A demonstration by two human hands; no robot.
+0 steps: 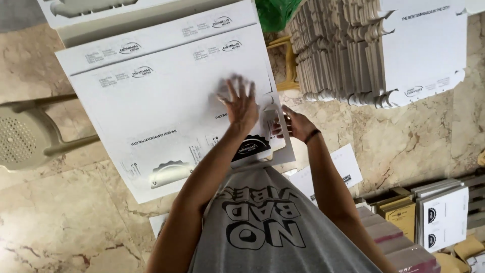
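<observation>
My left hand (240, 103) lies flat with fingers spread on a big white die-cut cardboard sheet (166, 108), blurred as if moving. My right hand (294, 124) grips the sheet's right edge near a small cut-out flap (270, 121). The sheet rests on a stack of similar white printed sheets (151, 38) that lies in front of my torso in a grey printed T-shirt.
A tall pile of flat white die-cut box blanks (374, 50) stands at the upper right. A beige plastic chair (25, 136) is at the left, a green bag (275, 12) at the top. Stacked cartons and packets (429, 217) sit lower right on the marble floor (65, 222).
</observation>
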